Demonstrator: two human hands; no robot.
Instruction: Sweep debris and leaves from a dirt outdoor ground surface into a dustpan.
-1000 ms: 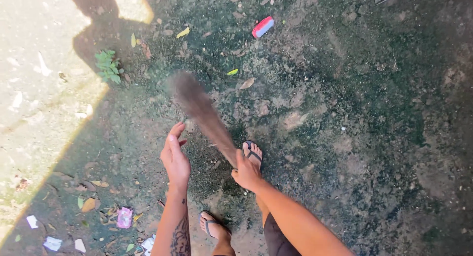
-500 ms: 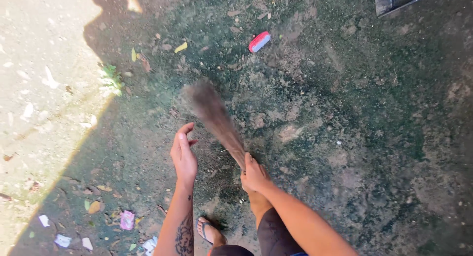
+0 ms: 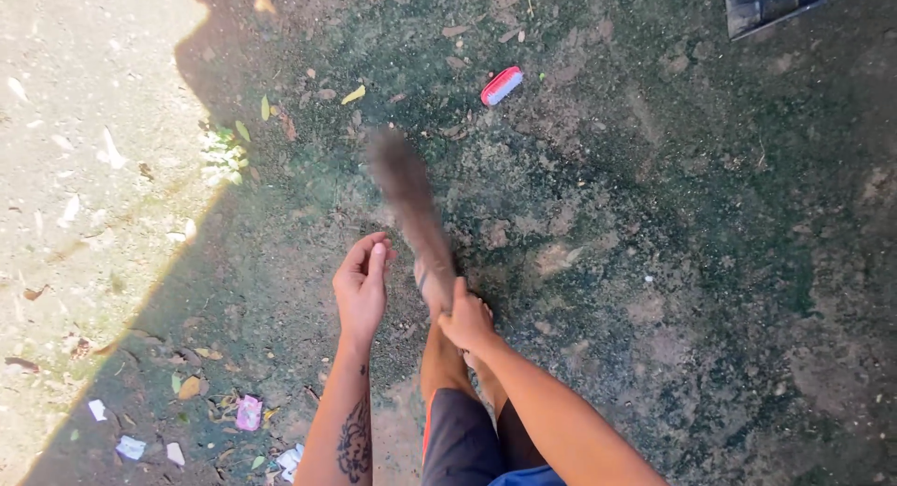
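The right hand [image 3: 464, 320] is clamped on the handle of a broom [image 3: 411, 206], whose blurred bristles brush the ground [image 3: 654, 215] ahead. The left hand [image 3: 361, 282] hangs empty, fingers loosely curled. Short, low strokes toward the leaves [image 3: 353, 94] likely work best.

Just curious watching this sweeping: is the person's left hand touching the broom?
Apart. The head view shows the left hand loosely curled beside the blurred broom, with bare ground between them; only the right hand grips it.

A crumpled pink plastic wrapper [image 3: 249, 412] is seen on the dirt at lower left, beside torn white paper scraps [image 3: 130, 447].
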